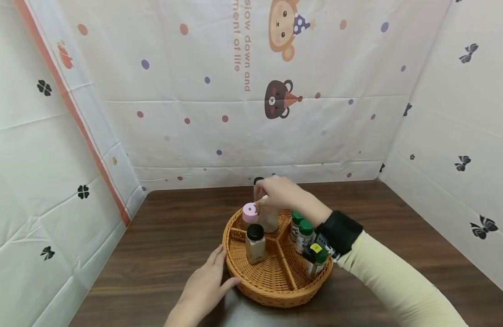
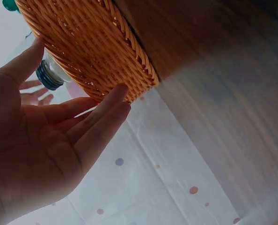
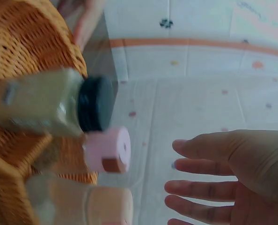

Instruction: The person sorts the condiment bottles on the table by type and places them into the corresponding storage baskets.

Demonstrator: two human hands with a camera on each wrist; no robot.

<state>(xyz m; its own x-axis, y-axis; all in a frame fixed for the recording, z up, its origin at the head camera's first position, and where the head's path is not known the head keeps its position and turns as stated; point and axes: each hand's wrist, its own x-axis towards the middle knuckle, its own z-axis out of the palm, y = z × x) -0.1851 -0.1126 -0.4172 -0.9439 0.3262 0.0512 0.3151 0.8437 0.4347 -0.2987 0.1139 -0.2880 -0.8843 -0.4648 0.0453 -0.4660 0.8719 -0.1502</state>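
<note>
My left hand (image 1: 204,284) rests against the near left side of a round wicker basket (image 1: 271,299); in the left wrist view its fingers (image 2: 99,126) lie nearly straight along the woven wall. Over the back of the basket reaches my right hand (image 1: 277,190). The right wrist view shows its fingers (image 3: 202,187) extended, holding nothing, short of the jar tops. Below it stand a pink-lidded jar (image 3: 108,149) and a pale-lidded jar (image 3: 110,206). Nearer the front is a square black-lidded jar (image 1: 255,247) with beige contents.
Dividers (image 1: 287,265) split the basket into compartments. Several green-capped bottles (image 1: 304,234) stand in its right part, partly behind my right wrist. Another black cap (image 1: 258,180) shows behind my right hand. The basket sits on a dark wooden table (image 1: 169,236), with patterned cloth (image 1: 186,145) hung around.
</note>
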